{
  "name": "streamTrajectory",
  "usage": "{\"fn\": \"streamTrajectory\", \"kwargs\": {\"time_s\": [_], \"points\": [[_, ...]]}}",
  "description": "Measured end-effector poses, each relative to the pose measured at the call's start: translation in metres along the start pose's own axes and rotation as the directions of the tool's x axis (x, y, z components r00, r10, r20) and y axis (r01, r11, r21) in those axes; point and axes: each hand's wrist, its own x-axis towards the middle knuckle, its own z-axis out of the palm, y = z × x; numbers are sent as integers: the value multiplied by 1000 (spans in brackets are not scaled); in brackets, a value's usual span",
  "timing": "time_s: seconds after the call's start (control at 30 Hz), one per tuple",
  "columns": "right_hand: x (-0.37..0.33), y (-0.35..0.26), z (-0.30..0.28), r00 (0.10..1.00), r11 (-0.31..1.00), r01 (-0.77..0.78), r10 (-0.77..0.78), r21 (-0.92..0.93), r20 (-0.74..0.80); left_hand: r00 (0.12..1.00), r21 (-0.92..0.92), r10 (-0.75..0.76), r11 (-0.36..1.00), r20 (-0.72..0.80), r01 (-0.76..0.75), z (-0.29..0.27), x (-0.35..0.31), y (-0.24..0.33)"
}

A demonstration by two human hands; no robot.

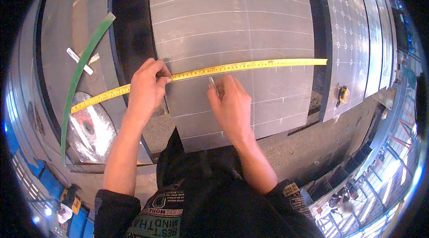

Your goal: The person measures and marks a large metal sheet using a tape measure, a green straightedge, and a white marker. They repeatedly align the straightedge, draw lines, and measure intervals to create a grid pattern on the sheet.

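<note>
Left grip [146,87] in a pinch on yellow tape [268,64], right grip [231,104] around a pale stick [212,81], forearms [123,162] aslant.

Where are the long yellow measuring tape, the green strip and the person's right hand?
Long yellow measuring tape [201,72]: head view, middle stretch of its blade.
Green strip [74,83]: head view, about midway along its length.
Right hand [231,103]: head view, back of the hand.
</note>
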Motion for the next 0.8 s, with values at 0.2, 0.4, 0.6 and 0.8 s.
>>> {"fn": "streamTrajectory", "kwargs": {"time_s": [0.2, 0.4, 0.6, 0.8], "points": [[5, -5, 20, 999, 992, -38, 41, 119, -29, 1000, 19, -13, 1000, 8, 13, -3, -1, 4], [3, -9, 24, 997, 988, -67, 73, 136, -38, 1000, 24, 16, 1000, -1, -16, -2, -1, -1], [2, -4, 22, 995, 993, -73, 79, 93, -61, 1000, 28, -10, 1000, 14, 9, -2, -1, 0], [3, -4, 23, 996, 993, -58, 65, 103, -65, 1000, 26, -23, 999, 13, 23, -1, 0, -1]]}}
